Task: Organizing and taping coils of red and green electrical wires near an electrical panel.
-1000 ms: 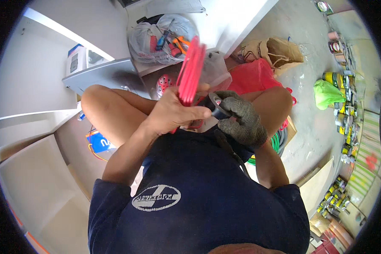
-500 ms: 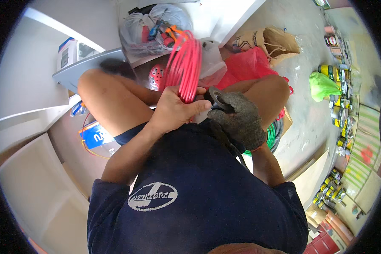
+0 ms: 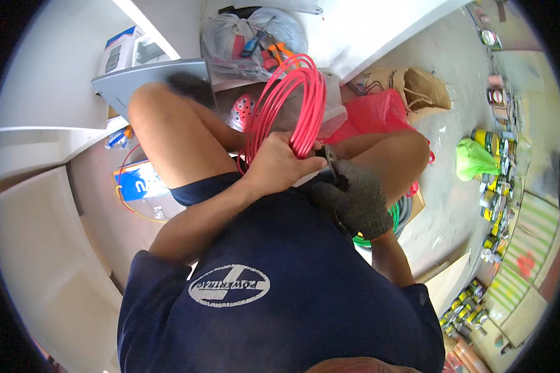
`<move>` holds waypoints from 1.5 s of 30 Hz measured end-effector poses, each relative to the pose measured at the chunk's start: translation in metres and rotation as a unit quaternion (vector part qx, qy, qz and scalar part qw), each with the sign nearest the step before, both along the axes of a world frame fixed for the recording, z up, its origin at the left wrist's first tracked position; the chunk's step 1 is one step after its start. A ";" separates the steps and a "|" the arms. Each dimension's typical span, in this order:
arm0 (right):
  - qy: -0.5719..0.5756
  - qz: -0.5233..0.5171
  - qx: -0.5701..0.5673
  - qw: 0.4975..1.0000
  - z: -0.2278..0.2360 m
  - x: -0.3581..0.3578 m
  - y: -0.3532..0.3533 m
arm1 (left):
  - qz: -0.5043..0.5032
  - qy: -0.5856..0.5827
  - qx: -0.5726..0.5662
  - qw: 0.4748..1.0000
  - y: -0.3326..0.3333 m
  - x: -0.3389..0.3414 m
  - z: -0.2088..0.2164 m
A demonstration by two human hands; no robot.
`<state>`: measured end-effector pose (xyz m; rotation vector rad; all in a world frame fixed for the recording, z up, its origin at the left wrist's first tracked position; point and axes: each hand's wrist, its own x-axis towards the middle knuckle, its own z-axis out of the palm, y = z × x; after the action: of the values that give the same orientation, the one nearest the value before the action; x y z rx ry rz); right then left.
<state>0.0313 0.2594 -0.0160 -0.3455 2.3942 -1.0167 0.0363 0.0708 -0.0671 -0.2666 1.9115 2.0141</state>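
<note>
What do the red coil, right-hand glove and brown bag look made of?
Red coil: probably plastic-jacketed wire, from its smooth, slight sheen; core hidden. Right-hand glove: likely knit fabric, matte, fuzzy-textured. Brown bag: probably paper, matte, with stiff-looking edges.

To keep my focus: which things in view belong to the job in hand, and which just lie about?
In hand:
red wire coil, in left hand
dark item, blurred, in gloved right hand

Apparently lying about:
plastic bag of tools
brown paper bag
red bag
green bag
</note>
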 end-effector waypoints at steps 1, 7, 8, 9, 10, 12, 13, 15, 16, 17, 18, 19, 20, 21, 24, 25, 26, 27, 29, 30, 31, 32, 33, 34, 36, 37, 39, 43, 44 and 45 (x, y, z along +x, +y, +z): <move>0.010 0.026 0.023 0.999 -0.009 0.003 0.008 | -0.017 0.005 -0.023 1.000 0.003 -0.001 0.001; 0.016 -0.005 0.040 0.999 -0.014 0.020 -0.004 | -0.054 0.046 -0.145 0.987 0.007 0.003 -0.005; 0.026 -0.042 0.043 0.998 -0.018 0.025 -0.006 | -0.065 0.041 -0.146 0.986 0.008 0.004 -0.010; 0.016 -0.020 0.030 0.999 -0.016 0.028 -0.009 | -0.077 0.035 -0.146 0.986 0.009 0.005 -0.016; 0.066 -0.015 0.069 0.995 -0.013 0.027 -0.010 | -0.101 0.012 -0.151 0.983 0.008 0.004 -0.010; 0.107 0.010 0.094 0.990 -0.014 0.025 -0.008 | -0.094 0.043 -0.104 0.989 0.015 0.011 -0.018; 0.114 0.018 0.096 0.989 -0.018 0.022 -0.004 | -0.110 0.050 -0.110 0.987 0.018 0.014 -0.025; 0.117 0.033 0.091 0.988 -0.024 0.018 -0.001 | -0.083 0.034 -0.103 0.991 0.016 0.016 -0.015; 0.113 0.028 0.110 0.987 -0.022 0.015 -0.001 | -0.065 0.032 -0.087 0.994 0.015 0.017 -0.010; 0.110 0.022 0.129 0.985 -0.019 0.014 -0.003 | -0.055 0.029 -0.089 0.994 0.014 0.018 -0.007; 0.109 0.032 0.125 0.986 -0.014 0.016 -0.008 | -0.038 0.022 -0.101 0.994 0.011 0.020 -0.004; 0.098 0.016 0.124 0.987 -0.007 0.016 -0.013 | -0.022 0.015 -0.113 0.993 0.011 0.020 -0.004; 0.087 -0.001 0.122 0.989 -0.003 0.016 -0.017 | -0.013 0.012 -0.115 0.993 0.010 0.018 -0.006; 0.086 0.009 0.119 0.989 -0.003 0.013 -0.016 | -0.043 0.009 -0.091 0.995 0.010 0.017 -0.011; 0.136 0.167 0.296 0.931 -0.004 0.012 -0.010 | -0.065 0.009 -0.048 0.997 0.008 0.018 -0.010; 0.149 0.124 0.243 0.951 -0.007 0.014 -0.013 | -0.060 -0.001 -0.043 0.997 0.006 0.018 -0.007; 0.160 0.080 0.189 0.966 -0.008 0.015 -0.014 | -0.055 -0.010 -0.038 0.998 0.005 0.018 -0.006; 0.161 0.085 0.187 0.965 -0.009 0.013 -0.013 | -0.049 -0.011 -0.038 0.998 0.004 0.019 -0.009; 0.132 0.132 0.245 0.951 -0.006 0.008 -0.010 | -0.043 0.000 -0.029 0.999 0.005 0.019 -0.015; 0.133 0.136 0.247 0.950 -0.005 0.007 -0.010 | -0.039 0.001 -0.027 0.999 0.007 0.019 -0.017; 0.142 0.135 0.264 0.944 -0.004 0.008 -0.010 | -0.041 0.011 -0.023 0.999 0.007 0.019 -0.017; 0.151 0.133 0.283 0.938 -0.003 0.008 -0.009 | -0.043 0.022 -0.018 0.999 0.008 0.018 -0.017; 0.154 0.130 0.290 0.936 -0.003 0.009 -0.008 | -0.046 0.028 -0.012 0.998 0.009 0.017 -0.017; 0.159 0.116 0.242 0.950 -0.006 0.010 -0.005 | -0.052 0.036 -0.008 0.998 0.007 0.016 -0.015; 0.188 0.105 0.181 0.960 -0.010 0.013 -0.004 | -0.060 0.047 -0.027 0.997 0.006 0.016 -0.020; 0.213 0.108 0.171 0.956 -0.010 0.011 -0.008 | -0.062 0.052 -0.049 0.996 0.006 0.016 -0.021; 0.214 0.169 0.137 0.952 -0.010 0.003 -0.021 | -0.048 0.007 0.004 0.999 -0.008 0.022 -0.007; 0.209 0.164 0.190 0.945 -0.009 0.002 -0.012 | 0.004 0.041 -0.015 0.999 0.004 0.020 -0.019; 0.213 0.155 0.197 0.944 -0.009 0.002 -0.009 | 0.027 0.019 -0.022 0.999 0.008 0.020 -0.019; 0.211 0.140 0.191 0.949 -0.011 0.003 -0.009 | 0.010 0.031 -0.061 0.998 0.008 0.020 -0.021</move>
<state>0.0342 0.2507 -0.0265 -0.7944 2.7383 -0.3607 0.0560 0.0792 -0.0883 -0.2578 2.0814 1.9425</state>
